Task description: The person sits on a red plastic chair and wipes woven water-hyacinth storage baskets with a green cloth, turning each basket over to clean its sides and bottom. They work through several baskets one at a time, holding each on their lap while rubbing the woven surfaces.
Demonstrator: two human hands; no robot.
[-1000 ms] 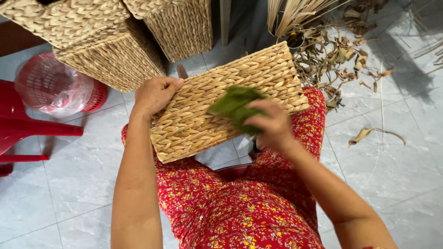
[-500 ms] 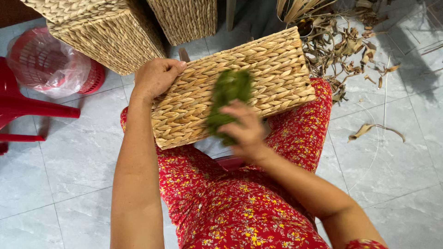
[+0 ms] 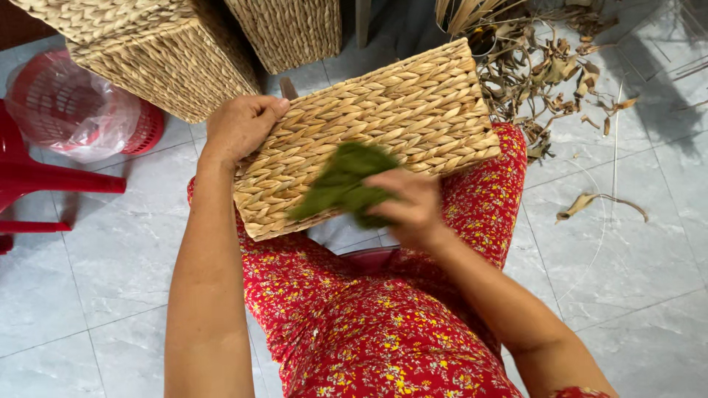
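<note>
over grey tiles, right hand (image 3: 413,206) grip pinching green cloth (image 3: 341,184) against woven basket (image 3: 383,125).

I see no labels, signs or screens; only a clear plastic bag (image 3: 81,110) lining the red basket (image 3: 144,133), far left of the woven basket (image 3: 391,125).

Woven basket (image 3: 383,125): rectangular, pale straw-coloured, chunky braided weave in horizontal rows. Lies tilted across the lap, one broad side facing up, far corner raised toward upper right, near corner low at left. Green cloth (image 3: 341,184): crumpled, soft, dull olive, motion-blurred, pressed flat against the basket's lower middle, overlapping its near edge.
</note>
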